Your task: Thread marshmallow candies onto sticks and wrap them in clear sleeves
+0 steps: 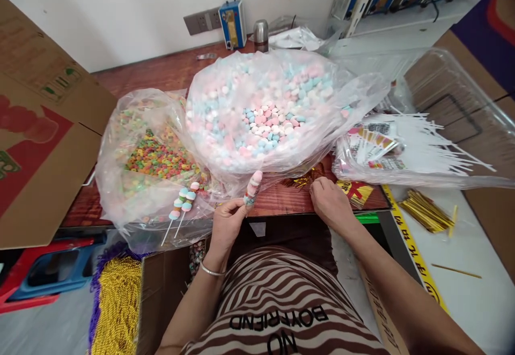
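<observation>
My left hand [229, 223] is closed in a pinch around the lower end of a candy skewer [253, 187], held upright with pink and white pieces at its top. Just right of it, at the table's front edge, my right hand [330, 203] has its fingers bent together beside gold twist ties [308, 177]. Whatever those fingers hold, if anything, is hidden. Two more candy skewers [184, 202] with white sticks lie side by side on clear plastic left of my left hand. Behind both hands spreads a large clear bag of pink, white and blue candies [269, 121].
A clear bag of colourful ring candies [159, 154] lies at left, near a cardboard box [44, 146]. White sticks [426, 143] fill a clear plastic tray at right. More gold twist ties [424, 211] lie on a white surface. A metal flask [260, 35] stands at the back.
</observation>
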A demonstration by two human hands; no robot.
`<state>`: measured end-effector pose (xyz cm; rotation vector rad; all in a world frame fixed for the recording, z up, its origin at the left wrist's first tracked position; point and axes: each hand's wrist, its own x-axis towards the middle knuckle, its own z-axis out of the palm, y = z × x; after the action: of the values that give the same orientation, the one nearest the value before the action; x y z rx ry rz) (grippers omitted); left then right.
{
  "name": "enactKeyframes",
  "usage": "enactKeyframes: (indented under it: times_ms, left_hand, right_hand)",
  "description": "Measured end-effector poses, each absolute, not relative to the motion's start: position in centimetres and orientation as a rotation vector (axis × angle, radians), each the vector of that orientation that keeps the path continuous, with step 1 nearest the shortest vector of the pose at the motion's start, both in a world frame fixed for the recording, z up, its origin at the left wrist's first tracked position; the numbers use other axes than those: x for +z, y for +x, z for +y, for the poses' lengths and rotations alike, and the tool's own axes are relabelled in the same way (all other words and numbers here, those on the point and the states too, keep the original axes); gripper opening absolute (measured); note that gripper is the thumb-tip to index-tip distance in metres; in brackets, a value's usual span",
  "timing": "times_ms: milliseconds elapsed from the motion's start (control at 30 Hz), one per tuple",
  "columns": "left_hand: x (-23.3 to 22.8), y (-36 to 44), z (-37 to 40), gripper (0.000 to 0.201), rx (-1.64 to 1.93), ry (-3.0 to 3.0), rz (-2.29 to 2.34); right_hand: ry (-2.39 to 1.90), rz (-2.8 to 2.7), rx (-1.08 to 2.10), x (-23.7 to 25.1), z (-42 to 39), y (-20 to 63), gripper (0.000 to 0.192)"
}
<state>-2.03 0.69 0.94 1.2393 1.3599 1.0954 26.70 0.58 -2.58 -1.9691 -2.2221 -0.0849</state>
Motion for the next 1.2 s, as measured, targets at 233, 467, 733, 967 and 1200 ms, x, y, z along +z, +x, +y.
enactKeyframes:
  times_ms: [233,467,733,967,1200]
  left_hand:
    - [1.0,-1.0,0.7,0.023,1.096,1.877,1.486]
    - [0.2,0.0,0.1,0.025,1.027,2.266,1.598]
    - [0.3,-0.6,-0.4,0.024,1.131,2.055,1.513]
    - [0.8,0.7,0.4,0.022,1.205,0.853,1.172]
    - [1.0,1.1,0.9,0.038,1.058,0.39,0.852]
  right_hand:
    - [-1.532,-1.444,0.757,1.9,-2.7,20.6,0.017]
    - [-1.108,-0.733,1.73,1.8,-1.2,13.9,0.04]
    - [-1.036,-0.559,1.888,1.3,-0.7,13.7,0.046]
    - [-1.214,-1.068,1.384,0.1,-0.3,13.7,0.027]
    - [-1.209,-1.511,0.857,0.5,0.7,14.4,0.012]
